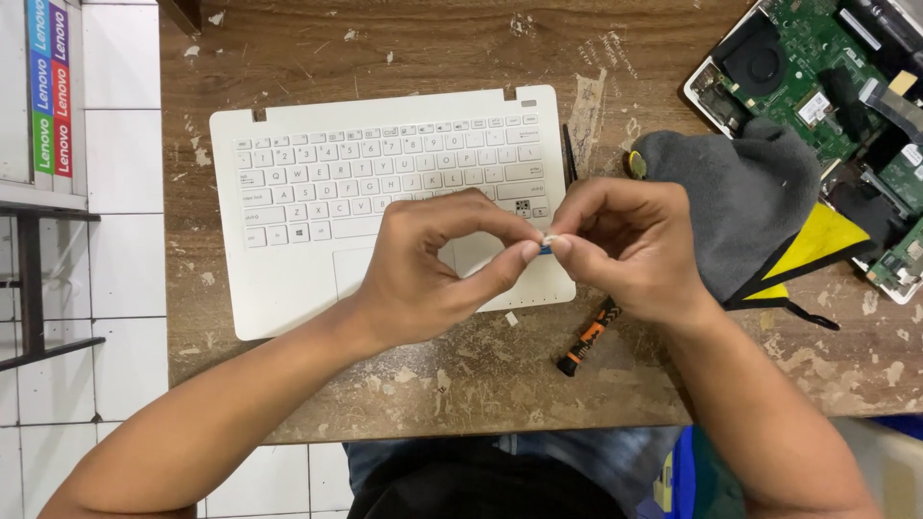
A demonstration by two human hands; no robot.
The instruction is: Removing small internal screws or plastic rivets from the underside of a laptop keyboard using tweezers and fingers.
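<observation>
— Worn wooden bench (500, 375): what is held?
— Left hand (423, 274) and right hand (630, 245) both pinch one tiny white-and-blue part (547, 242) between fingertips, above the white keyboard (385, 183); a light, steady grip seems best.

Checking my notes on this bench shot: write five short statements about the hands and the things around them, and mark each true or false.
1. Both hands pinch one tiny white and blue part between their fingertips. True.
2. The left hand holds the screwdriver. False: the orange and black screwdriver lies on the wooden table.
3. The white laptop keyboard panel lies beneath the hands. True.
4. The grey cloth covers the keyboard. False: it lies to its right.
5. The right hand rests on the green circuit board. False: it is away from it.
</observation>
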